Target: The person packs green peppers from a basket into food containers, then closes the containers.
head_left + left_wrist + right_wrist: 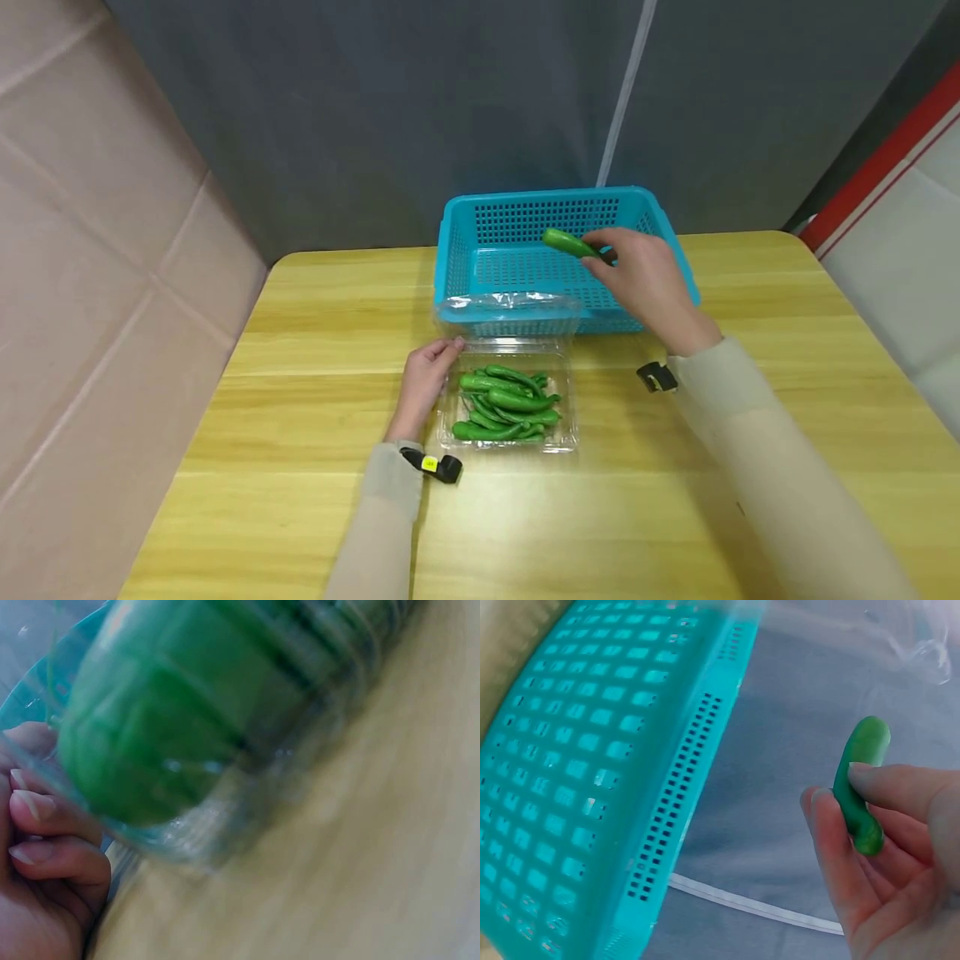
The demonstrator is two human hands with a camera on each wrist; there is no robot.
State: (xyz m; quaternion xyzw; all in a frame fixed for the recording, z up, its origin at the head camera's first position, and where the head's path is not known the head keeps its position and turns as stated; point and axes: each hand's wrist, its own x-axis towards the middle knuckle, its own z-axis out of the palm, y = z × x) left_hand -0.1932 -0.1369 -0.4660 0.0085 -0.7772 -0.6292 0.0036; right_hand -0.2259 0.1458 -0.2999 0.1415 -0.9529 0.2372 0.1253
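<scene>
My right hand (641, 271) pinches a green chili pepper (562, 241) between thumb and fingers, above the blue plastic basket (444, 250). The right wrist view shows the held pepper (861, 742) as short and slightly curved, with its blunt end pointing up. A clear plastic clamshell box (567, 437) stands in front of the basket, its lid (510, 304) raised and overlapping the basket's near rim. Several green peppers (521, 402) lie in the box. At its upper left corner, my left hand (424, 382) pinches the edge, fingers curled in the left wrist view.
The light wooden table (337, 358) carries the box and basket. Behind it hangs a dark grey cloth (360, 125) with a pale strip (628, 92). A pale padded wall (97, 275) stands on the left; on the right is a white panel with a red band (888, 154).
</scene>
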